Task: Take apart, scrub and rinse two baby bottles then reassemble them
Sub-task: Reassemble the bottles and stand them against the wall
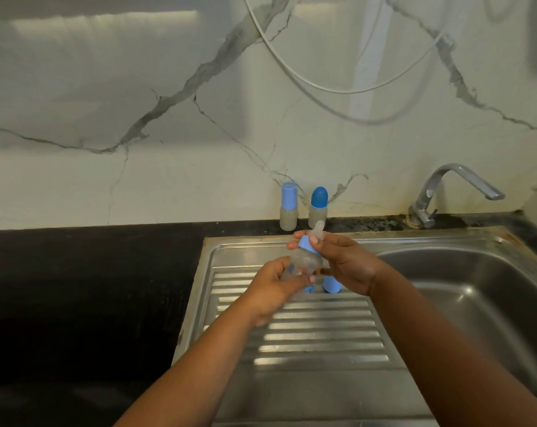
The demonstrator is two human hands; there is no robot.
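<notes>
Above the ribbed drainboard [316,331] of the sink, the person is holding 1 baby bottle [298,263] tilted, teat end pointing away toward the wall. Her left hand [276,285] is curling around the clear body of the bottle, while the right hand [344,260] is gripping the light blue collar [305,243] with thumb and fingers, the translucent teat [319,229] sticking out beyond them. This looks like the unscrewing step, though turning cannot be judged from a single view.

Just behind the drainboard, 2 more capped bottles are standing on the dark table: 1 with a pale blue cap [288,208] and 1 with a darker blue cap [318,208], both against the wall. A loose blue cap [332,285] is lying on the drainboard under the right hand, and a small blue piece [309,289] beside it is too hidden to name.

Several things could go wrong from here. If the bottle is wet, the left hand may slip and the body could drop onto the drainboard and roll toward the basin [477,291] to the right of it. If the collar comes free suddenly, the teat may pop out and fall. The loose cap is sitting close under the working hands, so a dropped part or a brushing wrist could knock it along the drainboard ribs.
</notes>
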